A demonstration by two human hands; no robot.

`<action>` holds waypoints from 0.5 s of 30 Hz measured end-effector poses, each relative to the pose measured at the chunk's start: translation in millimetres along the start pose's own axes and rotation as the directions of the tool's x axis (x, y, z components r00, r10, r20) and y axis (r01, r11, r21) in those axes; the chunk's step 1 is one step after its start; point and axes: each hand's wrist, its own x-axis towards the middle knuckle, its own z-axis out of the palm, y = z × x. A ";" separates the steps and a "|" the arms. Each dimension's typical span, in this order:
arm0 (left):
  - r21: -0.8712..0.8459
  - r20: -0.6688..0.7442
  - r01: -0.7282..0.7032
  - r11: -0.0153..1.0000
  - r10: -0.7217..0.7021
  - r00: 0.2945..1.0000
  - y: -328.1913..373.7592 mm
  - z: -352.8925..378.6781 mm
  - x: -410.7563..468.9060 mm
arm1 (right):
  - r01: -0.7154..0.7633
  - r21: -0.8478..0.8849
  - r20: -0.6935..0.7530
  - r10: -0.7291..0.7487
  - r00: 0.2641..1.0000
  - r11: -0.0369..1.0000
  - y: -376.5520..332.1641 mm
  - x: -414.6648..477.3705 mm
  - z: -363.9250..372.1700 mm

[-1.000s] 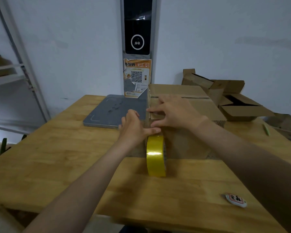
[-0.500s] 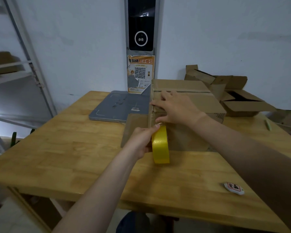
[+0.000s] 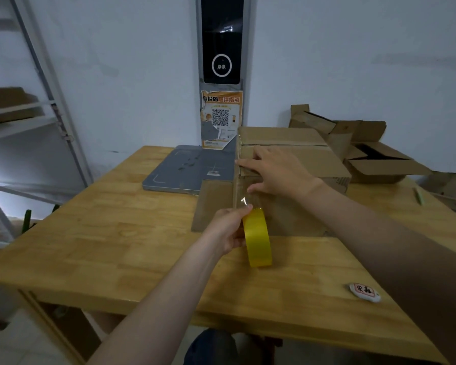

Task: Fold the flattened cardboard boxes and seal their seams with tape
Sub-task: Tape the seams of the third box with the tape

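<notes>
Head view: cardboard box (image 3: pixel 287 219) on table (image 3: pixel 103 233), light, stiff, probably slides; right hand (image 3: pixel 277 172) spread flat, pressing its top-left edge; left hand (image 3: pixel 228 230) grips yellow tape roll (image 3: pixel 257 239) at the rim, sticky strip taut between.
</notes>
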 end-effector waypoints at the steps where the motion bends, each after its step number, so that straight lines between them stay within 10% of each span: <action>1: -0.001 -0.004 -0.014 1.000 0.014 1.000 -0.2 1.3 -0.5 | -0.003 0.047 -0.006 0.004 1.000 0.999 0.2 -4.8 -3.7; 9: 0.061 -0.151 -0.113 0.992 0.121 0.981 -2.5 8.4 -1.7 | -0.012 0.123 -0.228 0.040 0.973 0.992 19.2 -110.4 0.6; 15: 0.050 -0.217 -0.172 0.984 0.179 0.960 -8.7 16.2 -3.9 | -0.253 0.164 0.218 0.215 0.952 0.953 47.6 -203.3 15.0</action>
